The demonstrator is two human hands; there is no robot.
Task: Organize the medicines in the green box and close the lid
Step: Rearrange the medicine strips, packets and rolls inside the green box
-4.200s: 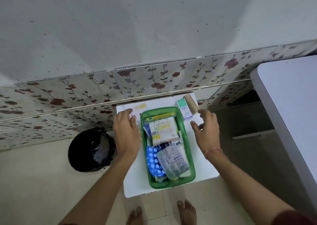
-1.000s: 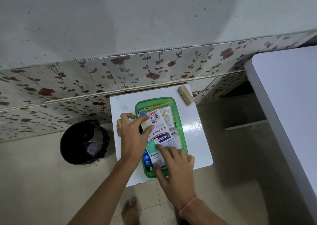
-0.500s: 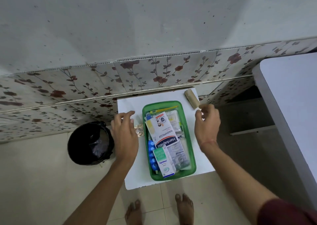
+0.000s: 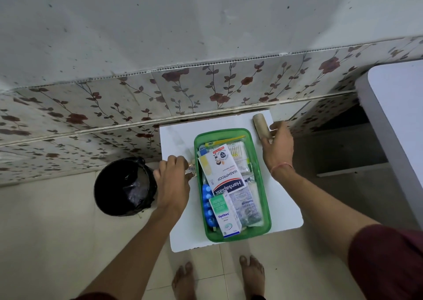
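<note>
Reaching for the last loose items beside the green box [image 4: 231, 183].

I judge the tan roll [image 4: 261, 126] light, soft and best pinched round its middle; my right hand [image 4: 278, 147] touches its near end, fingers spread, nothing held. My left hand [image 4: 172, 183] curls on a small foil packet [image 4: 191, 170] by the box; grip unclear.

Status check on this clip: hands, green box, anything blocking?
Left hand on small foil packet beside green box. Right hand touching bandage roll. Box packed, no lid seen.
</note>
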